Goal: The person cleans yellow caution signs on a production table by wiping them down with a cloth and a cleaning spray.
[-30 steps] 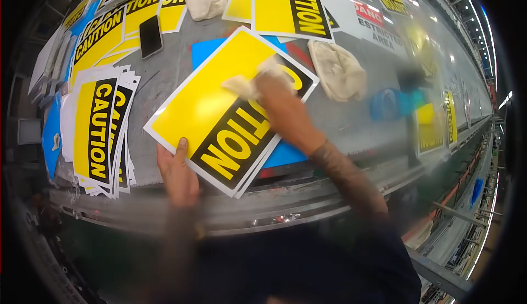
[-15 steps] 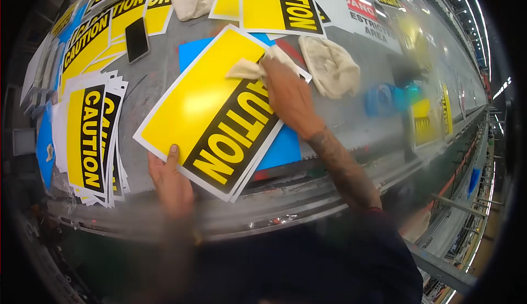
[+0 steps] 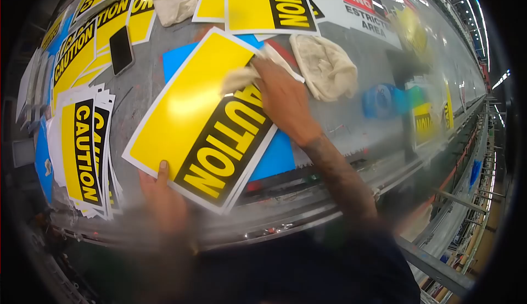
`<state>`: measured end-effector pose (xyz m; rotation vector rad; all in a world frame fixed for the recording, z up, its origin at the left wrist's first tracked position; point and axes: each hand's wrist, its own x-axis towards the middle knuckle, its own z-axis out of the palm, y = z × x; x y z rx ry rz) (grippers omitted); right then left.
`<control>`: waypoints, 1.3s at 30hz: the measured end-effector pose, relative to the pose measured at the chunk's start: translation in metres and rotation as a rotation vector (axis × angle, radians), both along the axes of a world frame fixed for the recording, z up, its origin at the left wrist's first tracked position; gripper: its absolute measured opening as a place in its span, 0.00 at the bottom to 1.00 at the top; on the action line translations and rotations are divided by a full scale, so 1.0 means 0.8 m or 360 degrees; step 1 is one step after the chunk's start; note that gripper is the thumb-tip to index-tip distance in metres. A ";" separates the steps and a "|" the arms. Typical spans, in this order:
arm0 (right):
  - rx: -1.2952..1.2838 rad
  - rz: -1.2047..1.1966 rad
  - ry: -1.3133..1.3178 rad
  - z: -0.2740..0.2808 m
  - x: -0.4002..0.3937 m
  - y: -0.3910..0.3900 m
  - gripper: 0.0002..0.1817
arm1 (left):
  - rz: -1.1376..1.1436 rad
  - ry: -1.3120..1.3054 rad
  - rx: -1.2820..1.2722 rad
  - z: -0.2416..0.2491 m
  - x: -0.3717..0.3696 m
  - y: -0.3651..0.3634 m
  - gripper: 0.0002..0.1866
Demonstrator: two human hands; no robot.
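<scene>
A yellow and black caution sign [image 3: 181, 101] with a white border lies tilted on top of other sheets, over a blue sheet [image 3: 279, 158]. My left hand [image 3: 163, 194] grips its lower left edge, thumb on the face and fingers underneath. A cream cloth [image 3: 240, 79] is bunched in my right hand [image 3: 282, 98], pressed against the sign's upper right part, over the start of the lettering. The cloth's loose end is blurred. Just right of that hand rests a second crumpled cream cloth [image 3: 324, 67].
Stacked caution signs [image 3: 79, 156] lie at left, with more behind them near a black phone [image 3: 121, 50]. Another cloth [image 3: 173, 5] and a large caution sign [image 3: 250, 7] are at the back. A blurred blue bottle [image 3: 380, 101] stands right. The metal table edge [image 3: 263, 232] runs in front.
The view has shifted slightly, so most things appear a little further left. My right hand has moved slightly with the cloth on the sign. My left hand keeps its hold on the edge.
</scene>
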<state>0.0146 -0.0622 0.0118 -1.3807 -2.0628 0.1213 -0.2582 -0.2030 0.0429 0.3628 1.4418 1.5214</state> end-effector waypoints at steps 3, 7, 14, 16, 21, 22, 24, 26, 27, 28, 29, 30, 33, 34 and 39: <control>-0.0044 0.0070 -0.0031 -0.001 -0.008 -0.014 0.21 | -0.0004 0.0013 -0.0051 0.002 -0.001 0.000 0.29; -0.0069 0.0163 0.0069 -0.005 0.012 0.008 0.21 | -0.0046 0.0045 0.0020 -0.005 -0.003 0.000 0.30; -0.0183 0.0780 0.0069 -0.011 -0.125 -0.112 0.24 | -0.0094 -0.0100 0.0101 -0.016 -0.013 0.001 0.31; -0.0432 0.1041 0.0130 -0.009 -0.106 -0.109 0.26 | -0.0113 -0.0125 0.0191 -0.018 -0.013 -0.001 0.33; -0.0182 0.0259 -0.0020 0.004 -0.008 0.024 0.28 | -0.0004 -0.0102 0.0190 -0.023 -0.009 -0.003 0.29; -0.0214 0.0297 0.0004 -0.001 -0.032 0.007 0.28 | -0.0009 -0.0096 0.0191 -0.023 -0.009 -0.001 0.29; -0.0111 0.0576 0.0021 -0.023 -0.095 -0.082 0.27 | -0.0011 -0.0108 0.0191 -0.020 -0.009 -0.001 0.29; -0.0283 0.0772 0.0001 0.002 -0.134 -0.152 0.24 | -0.0025 -0.0261 0.0244 -0.020 -0.010 -0.001 0.28; -0.0335 0.0827 0.0136 0.013 -0.129 -0.156 0.22 | -0.0030 -0.0242 0.0254 -0.022 -0.011 0.000 0.28; -0.0331 0.0735 0.0109 0.023 -0.106 -0.138 0.22 | -0.0029 -0.0221 0.0262 -0.024 -0.011 -0.001 0.28; -0.0331 0.0636 0.0087 0.028 -0.076 -0.107 0.22 | -0.0034 -0.0199 0.0265 -0.027 -0.012 -0.003 0.28; -0.0147 0.0453 -0.0061 0.027 -0.053 -0.073 0.22 | -0.0006 -0.0203 0.0247 -0.028 -0.011 -0.003 0.28; -0.0499 0.0225 -0.0020 0.013 -0.083 -0.076 0.25 | -0.0005 -0.0254 0.0241 -0.025 -0.010 -0.004 0.27; -0.0376 0.0429 -0.0061 0.005 -0.123 -0.113 0.26 | -0.0021 -0.0277 0.0244 -0.025 -0.013 -0.004 0.28; -0.0563 0.1046 0.0114 0.012 -0.136 -0.179 0.29 | -0.0011 -0.0316 0.0204 -0.024 -0.007 -0.005 0.27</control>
